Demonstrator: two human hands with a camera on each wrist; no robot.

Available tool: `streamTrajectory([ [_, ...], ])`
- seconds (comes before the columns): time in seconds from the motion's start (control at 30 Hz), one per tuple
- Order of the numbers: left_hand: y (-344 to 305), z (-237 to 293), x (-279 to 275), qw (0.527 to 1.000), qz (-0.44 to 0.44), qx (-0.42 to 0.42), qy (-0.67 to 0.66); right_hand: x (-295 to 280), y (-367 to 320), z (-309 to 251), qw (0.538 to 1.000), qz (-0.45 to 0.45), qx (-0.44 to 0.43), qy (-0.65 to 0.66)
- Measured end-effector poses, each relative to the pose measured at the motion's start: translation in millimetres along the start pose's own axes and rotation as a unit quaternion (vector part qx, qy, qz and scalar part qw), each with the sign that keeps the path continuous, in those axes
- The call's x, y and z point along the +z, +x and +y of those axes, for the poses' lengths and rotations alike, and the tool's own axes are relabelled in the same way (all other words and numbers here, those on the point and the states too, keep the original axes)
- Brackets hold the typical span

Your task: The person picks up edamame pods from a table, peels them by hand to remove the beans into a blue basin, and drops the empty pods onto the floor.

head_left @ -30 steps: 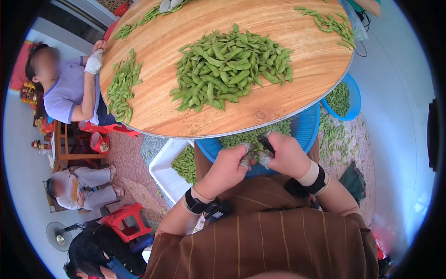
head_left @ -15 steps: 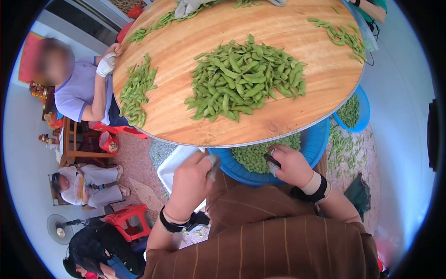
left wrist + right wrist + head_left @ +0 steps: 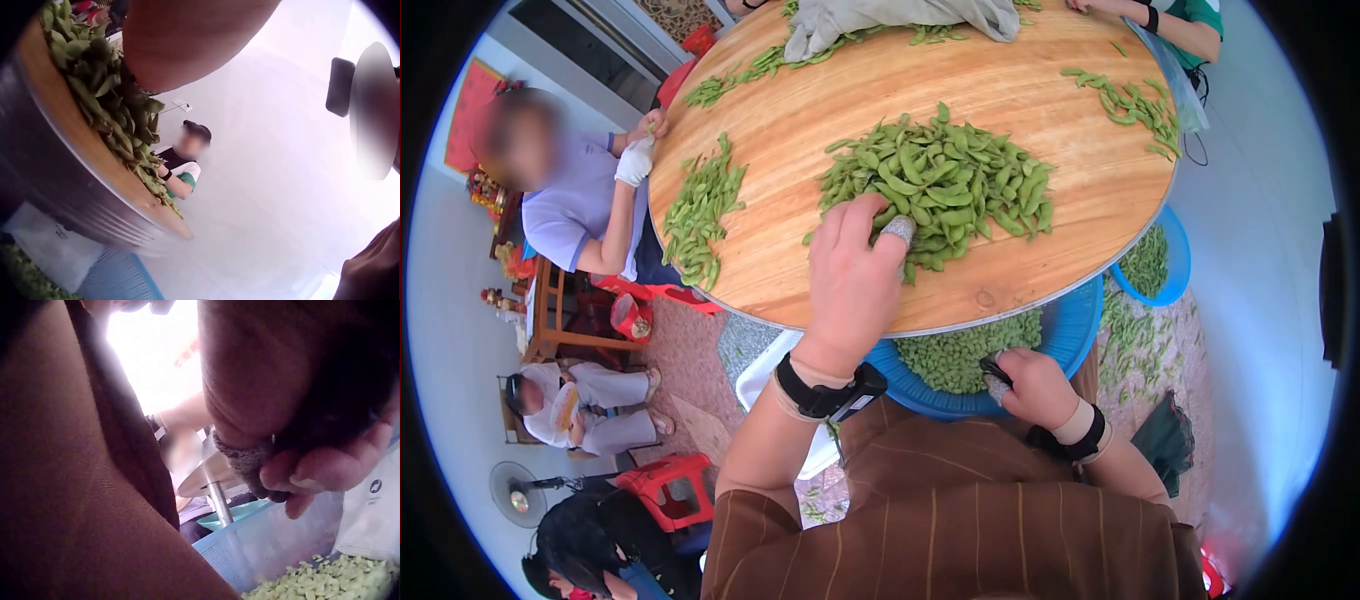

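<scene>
My left hand [image 3: 855, 275] reaches over the table edge to the near left side of a heap of green soybean pods [image 3: 960, 185]. Its fingers rest on the pods, with the thumb, wrapped in a grey covering, held apart. In the left wrist view, part of that hand [image 3: 194, 47] looms beside the pods [image 3: 106, 94]; the fingertips are hidden. Lower down, my right hand [image 3: 1040, 388] grips a small dark object [image 3: 997, 371] beside a blue basket [image 3: 1082, 335] of shelled green beans [image 3: 970, 360]. In the right wrist view its fingers [image 3: 331, 469] are curled in.
The round wooden table [image 3: 790, 285] carries smaller pod piles [image 3: 705, 210] and a grey cloth [image 3: 900, 20]. A white tub [image 3: 765, 370] and a second blue basket [image 3: 1178, 270] flank the lap. Pods litter the floor. Other people sit around the table, one in a purple shirt [image 3: 570, 220].
Both hands were together over the basket. My left hand parted from the right, swung left, then moved up onto the pod heap. The right hand stayed by the basket with the dark object.
</scene>
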State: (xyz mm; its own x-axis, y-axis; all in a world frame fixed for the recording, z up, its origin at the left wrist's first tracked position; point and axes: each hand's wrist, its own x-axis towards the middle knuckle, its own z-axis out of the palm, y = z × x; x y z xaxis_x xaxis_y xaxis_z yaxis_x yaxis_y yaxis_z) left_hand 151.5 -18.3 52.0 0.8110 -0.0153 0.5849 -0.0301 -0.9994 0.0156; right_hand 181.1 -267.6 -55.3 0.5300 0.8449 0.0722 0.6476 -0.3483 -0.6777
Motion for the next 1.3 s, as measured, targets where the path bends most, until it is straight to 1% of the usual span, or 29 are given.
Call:
streamTrajectory([
  [0.03,0,-1,-2,1.0,0.0,0.002,0.001,0,1,0,1.0,-0.006,-0.001,-0.003],
  [0.1,-1,2,-11,0.996,0.071,0.002,-0.044,1,3,4,1.0,-0.002,-0.01,0.011],
  [0.13,-5,8,-17,0.997,0.068,0.003,-0.045,2,3,4,1.0,-0.001,-0.019,0.024],
  [0.17,-12,17,-23,0.98,0.015,-0.105,-0.166,0,4,1,1.0,-0.001,-0.017,0.026],
  [0.2,-19,25,-26,0.935,-0.039,-0.21,-0.283,-4,5,-5,0.993,0.019,-0.001,0.12],
  [0.23,-27,33,-27,0.934,-0.043,-0.21,-0.285,-10,5,-12,0.976,0.04,0.018,0.212],
  [0.27,-35,42,-27,0.821,-0.118,-0.292,-0.477,-21,6,-20,0.976,0.041,0.025,0.213],
  [0.3,-41,50,-27,0.656,-0.188,-0.357,-0.638,-36,7,-28,0.944,-0.001,0.084,0.319],
  [0.33,-48,56,-25,0.651,-0.196,-0.357,-0.641,-45,7,-32,0.896,-0.04,0.142,0.42],
  [0.37,-54,61,-22,0.625,-0.223,-0.364,-0.654,-49,6,-34,0.894,-0.036,0.15,0.422],
  [0.4,-58,65,-19,0.598,-0.248,-0.37,-0.666,-52,5,-34,0.859,-0.044,0.14,0.49],
  [0.43,-60,68,-17,0.594,-0.253,-0.369,-0.668,-54,4,-35,0.821,-0.053,0.127,0.555],
  [0.53,-64,72,-13,0.594,-0.278,-0.375,-0.655,-50,2,-34,0.821,-0.057,0.127,0.554],
  [0.6,-68,72,-9,0.633,-0.308,-0.341,-0.623,-49,1,-35,0.823,-0.062,0.132,0.549],
  [0.73,-75,71,-3,0.647,-0.295,-0.34,-0.616,-48,-1,-34,0.804,-0.074,0.141,0.574],
  [0.8,-80,67,1,0.768,-0.282,-0.236,-0.525,-49,-2,-33,0.795,-0.08,0.142,0.584],
  [0.83,-81,67,3,0.767,-0.284,-0.235,-0.525,-50,-2,-33,0.796,-0.086,0.143,0.582],
  [0.9,-80,65,5,0.877,-0.22,-0.104,-0.415,-50,-2,-32,0.796,-0.092,0.145,0.581],
  [0.97,-80,64,3,0.87,-0.229,-0.104,-0.425,-48,-2,-28,0.82,-0.108,0.14,0.544],
  [1.0,-80,63,2,0.863,-0.238,-0.103,-0.434,-48,-2,-28,0.82,-0.109,0.141,0.545],
  [1.03,-80,62,1,0.862,-0.239,-0.104,-0.434,-48,-2,-29,0.804,-0.117,0.13,0.568],
  [1.07,-81,62,0,0.702,-0.304,-0.245,-0.596,-49,-2,-29,0.789,-0.125,0.119,0.59],
  [1.1,-81,61,0,0.488,-0.345,-0.367,-0.713,-48,-2,-29,0.789,-0.124,0.119,0.59],
  [1.13,-82,61,3,0.488,-0.345,-0.367,-0.713,-47,-3,-29,0.731,-0.143,0.149,0.65],
  [1.17,-85,60,9,0.364,-0.323,-0.367,-0.793,-47,-3,-29,0.667,-0.161,0.178,0.705],
  [1.2,-89,59,14,0.231,-0.295,-0.36,-0.855,-46,-2,-29,0.667,-0.162,0.178,0.705],
  [1.23,-93,59,20,0.231,-0.295,-0.359,-0.855,-47,0,-29,0.663,-0.157,0.207,0.702],
  [1.27,-95,59,26,0.263,-0.275,-0.369,-0.848,-47,3,-29,0.658,-0.151,0.236,0.698],
  [1.3,-98,61,31,0.291,-0.256,-0.379,-0.84,-44,5,-28,0.658,-0.149,0.237,0.699],
])
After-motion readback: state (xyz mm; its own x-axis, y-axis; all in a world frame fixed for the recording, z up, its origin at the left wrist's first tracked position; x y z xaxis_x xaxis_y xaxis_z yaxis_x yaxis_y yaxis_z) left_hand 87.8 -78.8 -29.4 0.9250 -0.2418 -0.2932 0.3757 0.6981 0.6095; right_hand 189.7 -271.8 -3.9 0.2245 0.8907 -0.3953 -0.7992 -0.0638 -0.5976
